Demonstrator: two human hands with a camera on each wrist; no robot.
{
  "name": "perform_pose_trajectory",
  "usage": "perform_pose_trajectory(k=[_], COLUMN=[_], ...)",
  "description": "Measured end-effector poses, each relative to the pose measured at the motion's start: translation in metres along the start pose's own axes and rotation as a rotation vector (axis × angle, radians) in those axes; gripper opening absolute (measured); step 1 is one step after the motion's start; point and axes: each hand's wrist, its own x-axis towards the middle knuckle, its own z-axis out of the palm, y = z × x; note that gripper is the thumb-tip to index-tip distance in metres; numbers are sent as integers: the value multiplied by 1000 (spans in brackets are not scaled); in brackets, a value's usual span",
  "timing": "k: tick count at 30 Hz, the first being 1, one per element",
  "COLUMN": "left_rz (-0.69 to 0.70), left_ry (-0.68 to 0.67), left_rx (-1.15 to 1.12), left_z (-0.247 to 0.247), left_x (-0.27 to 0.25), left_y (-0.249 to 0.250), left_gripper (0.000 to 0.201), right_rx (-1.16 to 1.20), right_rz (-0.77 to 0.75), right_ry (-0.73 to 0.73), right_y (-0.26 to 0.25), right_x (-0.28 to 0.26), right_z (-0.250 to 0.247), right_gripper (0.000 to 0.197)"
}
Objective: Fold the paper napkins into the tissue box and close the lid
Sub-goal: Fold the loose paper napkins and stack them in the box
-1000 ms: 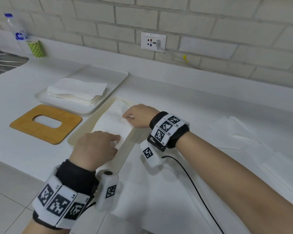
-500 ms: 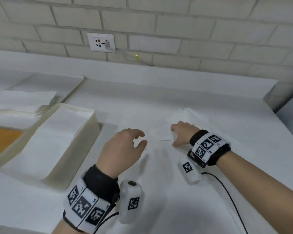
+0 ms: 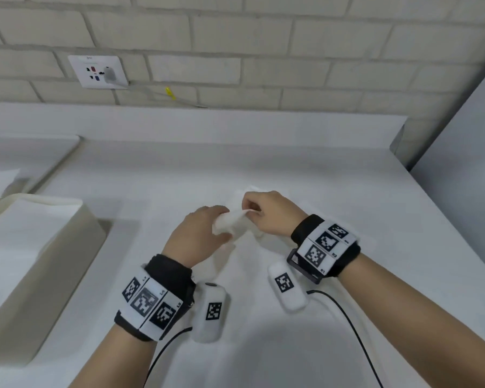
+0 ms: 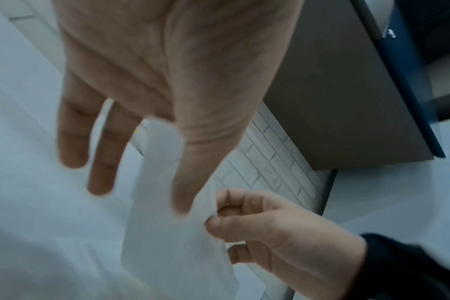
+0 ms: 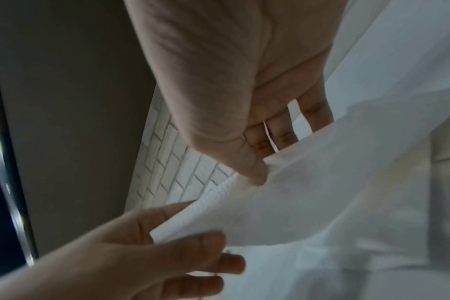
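- The napkin [image 3: 235, 224] hangs lifted at frame centre, its long axis running between the 2 hands.
- The right hand [image 3: 266, 214] pinches its upper right edge; the left hand [image 3: 199, 236] pinches its lower left end.
- The tissue box [image 3: 65, 264] sits at the left edge, lid off, nearer the left hand.

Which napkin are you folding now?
On the white counter, right of the cream box, look between the two hands. The napkin is pinched by the left hand and right hand. Unlike the sheets lying flat, it is lifted and crumpled.
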Motion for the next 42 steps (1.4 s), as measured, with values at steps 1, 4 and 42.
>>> perform_pose_trajectory(k=[1,4,42], left_rz=[23,65,80], left_ry=[65,262,130], left_rx=[-51,-212,-659], left_z=[-1,-7,5], left_x=[1,2,-21], left_y=[0,3,16], left_gripper=[31,13,7], right_rx=[97,276,1015], right_rz=[-17,-59,80], right_ry=[33,102,405], right_y=[0,0,-8], right_x=[-3,-10,-43], right_z=[-3,-7,-16], right_gripper=[11,9,6])
